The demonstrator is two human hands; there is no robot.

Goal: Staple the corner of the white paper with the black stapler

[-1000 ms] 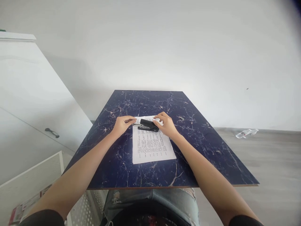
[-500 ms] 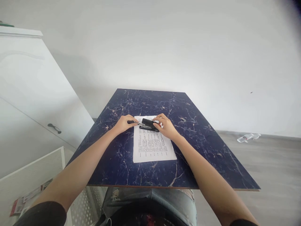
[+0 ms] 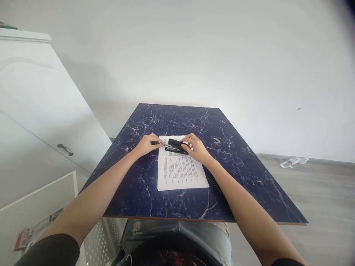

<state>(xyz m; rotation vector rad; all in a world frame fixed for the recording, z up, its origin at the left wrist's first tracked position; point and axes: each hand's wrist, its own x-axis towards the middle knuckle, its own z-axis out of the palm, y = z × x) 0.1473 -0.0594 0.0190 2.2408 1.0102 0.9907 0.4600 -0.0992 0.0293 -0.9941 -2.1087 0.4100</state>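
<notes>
A black stapler [image 3: 174, 142] lies over the upper part of a printed sheet of paper [image 3: 181, 173], its top arm raised from its base so that the metal channel shows. My right hand [image 3: 195, 148] grips the stapler's right end between thumb and fingers. At the stapler's left end, my left hand [image 3: 148, 145] pinches a thin black piece with a silver end [image 3: 155, 143]. That silver end meets the stapler's open front; whether it is joined to the stapler I cannot tell. Under the stapler, part of the print is covered.
The paper rests on a dark blue marbled table [image 3: 133, 199]. A white cabinet [image 3: 41, 99] with a dark handle [image 3: 65, 149] stands at left, above a white-rimmed container [image 3: 74, 184]. Some clear plastic [image 3: 294, 162] lies on the floor at right.
The view has shifted very slightly. Both hands, the stapler and the paper keep almost the same places relative to each other.
</notes>
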